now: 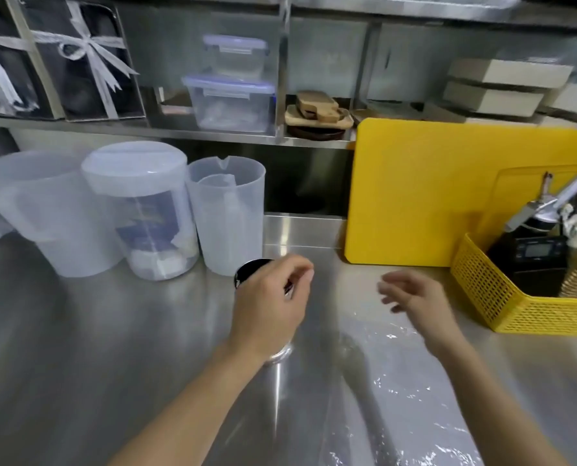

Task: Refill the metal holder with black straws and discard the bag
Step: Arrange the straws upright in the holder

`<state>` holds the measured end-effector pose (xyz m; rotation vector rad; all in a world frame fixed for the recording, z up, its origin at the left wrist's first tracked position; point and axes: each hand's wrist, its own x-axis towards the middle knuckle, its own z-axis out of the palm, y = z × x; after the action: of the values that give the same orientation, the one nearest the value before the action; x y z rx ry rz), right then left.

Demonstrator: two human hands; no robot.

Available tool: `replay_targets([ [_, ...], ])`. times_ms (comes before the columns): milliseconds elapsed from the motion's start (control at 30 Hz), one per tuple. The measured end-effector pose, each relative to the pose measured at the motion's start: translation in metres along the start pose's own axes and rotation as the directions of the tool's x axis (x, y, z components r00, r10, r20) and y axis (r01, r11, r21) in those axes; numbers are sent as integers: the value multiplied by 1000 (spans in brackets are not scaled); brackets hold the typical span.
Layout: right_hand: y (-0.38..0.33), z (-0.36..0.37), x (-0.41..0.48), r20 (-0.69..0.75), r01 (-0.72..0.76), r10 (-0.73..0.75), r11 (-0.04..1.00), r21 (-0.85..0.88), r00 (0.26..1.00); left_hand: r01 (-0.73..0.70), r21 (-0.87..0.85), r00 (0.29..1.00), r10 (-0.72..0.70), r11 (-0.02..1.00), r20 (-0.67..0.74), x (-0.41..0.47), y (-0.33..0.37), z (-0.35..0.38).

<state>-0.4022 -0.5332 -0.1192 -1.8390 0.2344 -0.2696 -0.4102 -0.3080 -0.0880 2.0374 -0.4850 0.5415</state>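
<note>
Step in hand: judged as the end of the refill, with the discard not yet begun. The holder [279, 352] stands on the counter [95, 348] directly under your left grip [270, 304]. Only its shiny base shows below the wrist, and its mouth shows just beyond the knuckles. That mouth is filled with a dark mass, taken to be the straws [249, 269], though no single straw can be made out. The bag [398, 395] lies flat on the counter below and just nearside of your right grip [411, 297]. It is clear and crinkled and appears empty.

Left grip: the back of the hand faces up, and the wrist comes in from the near edge. The fingers curl over the holder's mouth, with thumb and forefinger drawn together on the far right side. Whether they pinch straws, hold the rim or hold nothing cannot be told, since the hand hides the contact.

Right grip: holds nothing, fingers loosely spread and pointing towards the left grip. It hovers clear of the counter, well apart from the holder. It is blurred, so finer detail is not reported.

Next move, as a judgement: lower the right grip onto the bag, gather the loose film into the palm and carry it off to a bin, which is not in view. Keep the left grip steadying the holder meanwhile. A jug [228, 213] stands just beyond it, and the holder looks tall enough to tip if knocked.
</note>
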Motion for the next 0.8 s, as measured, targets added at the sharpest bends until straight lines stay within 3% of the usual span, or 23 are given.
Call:
replay_targets([
  [67,-2,33,-1,142,8,-2,999,-42,990,55,47,999,-55,997,-4,8,-18,-8],
  [200,-4,78,6,306,-9,26,998,-57,952,199,165,934,-238,966,268,15,-56,-12],
  [400,-14,104,27,446,12,12,999,-52,895,133,299,874,-254,945,415,32,-73,-9],
  [500,-13,109,36,447,55,-21,996,-65,894,154,330,839,-300,931,455,43,-82,-9],
  [667,-15,116,49,408,77,-46,995,-60,912,242,229,785,-329,943,525,57,-102,-3],
  [800,-22,122,55,413,22,-32,999,29,910,343,40,812,-318,938,490,63,-115,0],
])
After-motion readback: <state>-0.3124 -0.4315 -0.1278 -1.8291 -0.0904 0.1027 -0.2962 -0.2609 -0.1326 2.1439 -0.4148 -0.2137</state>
